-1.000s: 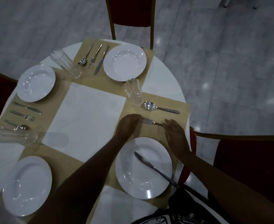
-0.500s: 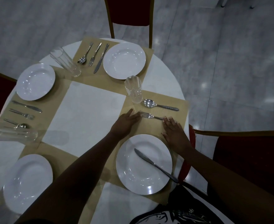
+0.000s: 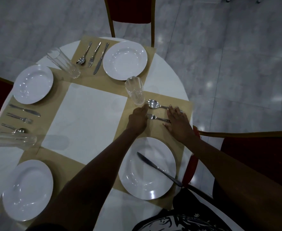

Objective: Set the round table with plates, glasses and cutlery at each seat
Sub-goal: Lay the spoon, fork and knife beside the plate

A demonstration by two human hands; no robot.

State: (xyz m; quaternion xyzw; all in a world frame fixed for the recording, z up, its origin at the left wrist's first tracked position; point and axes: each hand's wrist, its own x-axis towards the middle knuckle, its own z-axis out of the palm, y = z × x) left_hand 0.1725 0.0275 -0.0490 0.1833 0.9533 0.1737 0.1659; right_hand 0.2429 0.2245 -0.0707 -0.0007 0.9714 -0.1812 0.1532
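Observation:
On the near right tan placemat lie a spoon and, just below it, a fork. My left hand rests flat at their head ends, fingertips by the spoon's bowl. My right hand lies flat over both handles, fingers spread. Neither hand grips anything. A white plate sits nearer me with a knife lying across it. A clear glass stands just beyond the spoon.
The round white table carries three more plates, two cutlery sets, a standing glass and one glass at the left edge. Red chairs surround it.
Both hands have slid away from me across the placemat, from the fork up towards the spoon. The fork now lies straighter, parallel to the spoon.

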